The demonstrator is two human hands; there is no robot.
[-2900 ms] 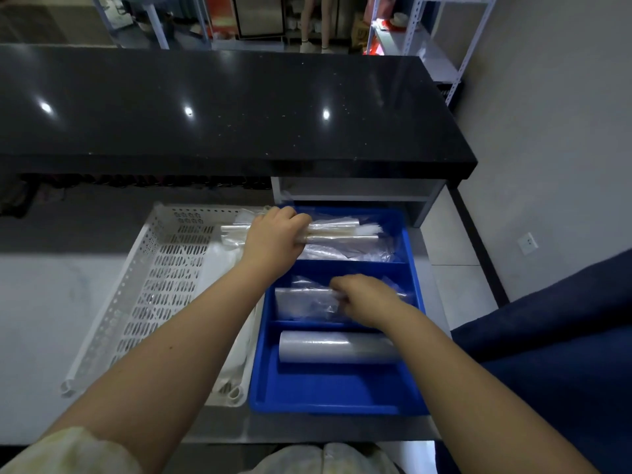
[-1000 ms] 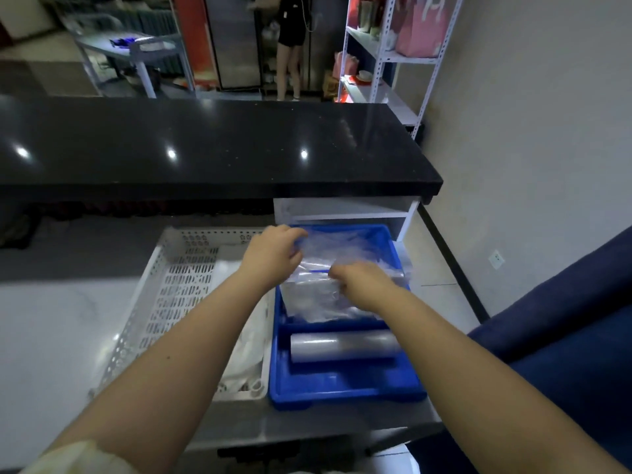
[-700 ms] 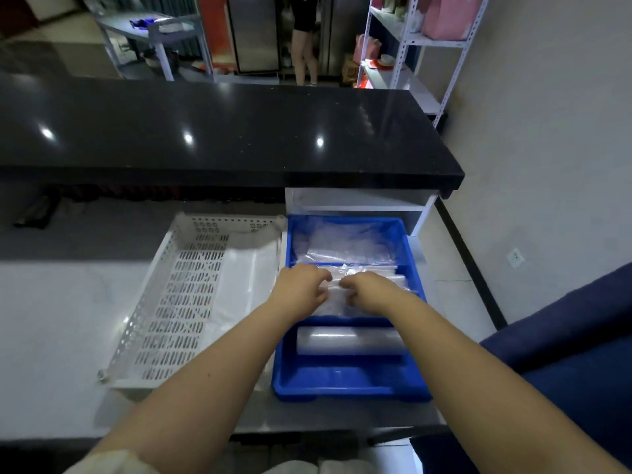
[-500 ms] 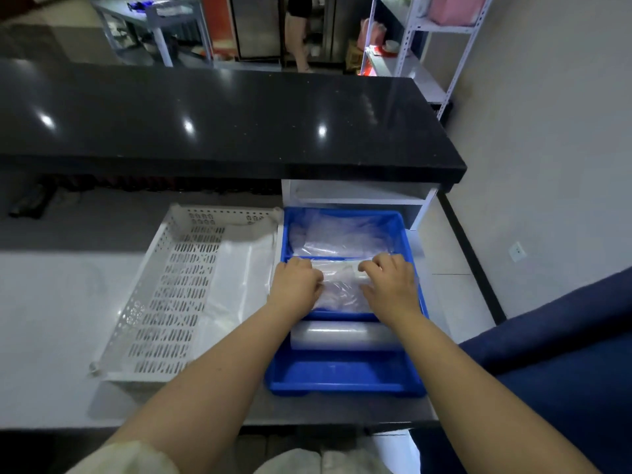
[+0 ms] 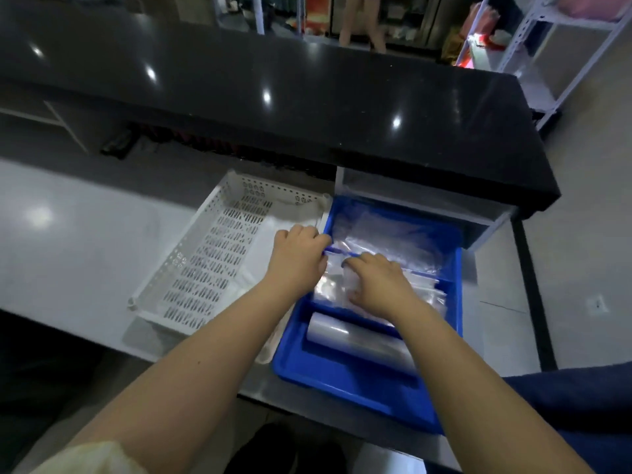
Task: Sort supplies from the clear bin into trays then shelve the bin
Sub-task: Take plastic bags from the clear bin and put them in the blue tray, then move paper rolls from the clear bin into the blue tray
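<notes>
I see the white perforated tray point(image 5: 212, 265) on the left of the grey counter point(image 5: 78, 241). My left hand point(image 5: 297, 258) pinches the clear bags point(image 5: 386, 254); my right hand point(image 5: 376, 285) presses on them in the blue tray's point(image 5: 342, 381) middle compartment. A plastic roll point(image 5: 355, 340) lies nearer. Behind is a black countertop point(image 5: 273, 80).

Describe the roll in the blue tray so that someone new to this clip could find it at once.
Find the blue plastic tray right of the white perforated tray. In its nearest compartment lies a clear plastic film roll, lengthwise across. Unlike the loose, crumpled clear plastic bags farther back, it is a smooth, tight cylinder.
</notes>
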